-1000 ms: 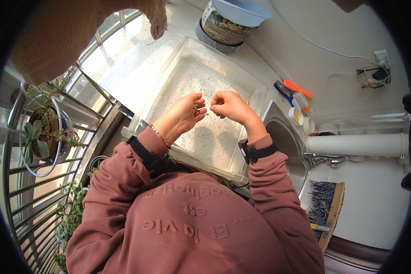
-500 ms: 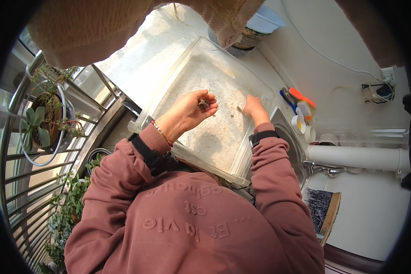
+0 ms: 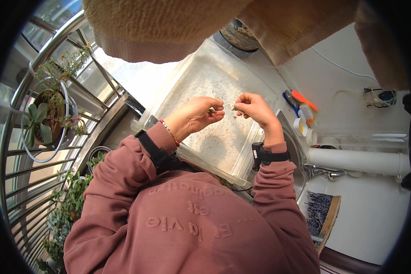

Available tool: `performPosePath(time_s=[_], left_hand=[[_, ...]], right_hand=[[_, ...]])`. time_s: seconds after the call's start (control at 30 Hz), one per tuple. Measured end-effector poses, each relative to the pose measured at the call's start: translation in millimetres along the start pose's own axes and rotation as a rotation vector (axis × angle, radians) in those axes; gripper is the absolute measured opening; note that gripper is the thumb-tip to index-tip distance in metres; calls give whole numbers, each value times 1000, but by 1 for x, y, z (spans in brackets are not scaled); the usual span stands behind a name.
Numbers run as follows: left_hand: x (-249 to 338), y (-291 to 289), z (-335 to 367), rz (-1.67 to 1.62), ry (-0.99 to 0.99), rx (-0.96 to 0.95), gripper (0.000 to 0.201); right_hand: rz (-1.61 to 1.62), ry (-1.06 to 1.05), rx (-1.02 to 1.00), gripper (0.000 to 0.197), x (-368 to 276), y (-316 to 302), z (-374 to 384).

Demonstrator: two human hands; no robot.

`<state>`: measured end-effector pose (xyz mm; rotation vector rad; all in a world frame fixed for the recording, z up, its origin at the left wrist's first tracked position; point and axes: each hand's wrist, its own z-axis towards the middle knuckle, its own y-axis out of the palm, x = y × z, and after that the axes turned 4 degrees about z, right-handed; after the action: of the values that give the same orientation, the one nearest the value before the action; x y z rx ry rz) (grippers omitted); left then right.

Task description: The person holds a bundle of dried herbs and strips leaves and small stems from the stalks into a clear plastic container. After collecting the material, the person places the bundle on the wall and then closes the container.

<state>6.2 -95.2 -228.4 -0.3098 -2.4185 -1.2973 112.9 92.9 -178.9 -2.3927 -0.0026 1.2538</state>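
Note:
My left hand (image 3: 197, 114) is cupped with the palm up, its fingers curled round a few small brown clumps (image 3: 211, 110). Beside it, my right hand (image 3: 256, 109) has its thumb and fingertips pressed together in a pinch. A tiny pale bit shows just under those fingertips, and what lies inside the pinch is too small to name. Both hands are above a translucent plastic bin (image 3: 223, 170), whose bottom is covered with whitish speckled granules (image 3: 205, 86).
A towel (image 3: 169, 27) hangs across the top. Right of the bin are a metal sink (image 3: 285, 132), an orange-handled tool (image 3: 302, 98), tape rolls (image 3: 300, 127), a faucet (image 3: 326, 172) and a brush (image 3: 324, 217). Potted plants (image 3: 45, 118) and metal railings (image 3: 55, 39) line the left.
My right hand has risen from low over the granules and turned inward, closer to my left hand. My left fingers have curled more over the clumps. The towel now hangs lower in view.

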Motion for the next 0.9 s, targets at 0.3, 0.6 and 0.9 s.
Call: performPosePath(time_s=[0.3, 0.6, 0.9], left_hand=[[-3, 7, -6, 111, 18, -164, 16], [-5, 15, -14, 125, 108, -105, 18], [-6, 17, -21, 196, 167, -71, 18]], right_hand=[[336, -215, 18, 12, -26, 25, -37], [302, -297, 124, 13, -19, 32, -43], [307, -281, 104, 11, -24, 36, -50]])
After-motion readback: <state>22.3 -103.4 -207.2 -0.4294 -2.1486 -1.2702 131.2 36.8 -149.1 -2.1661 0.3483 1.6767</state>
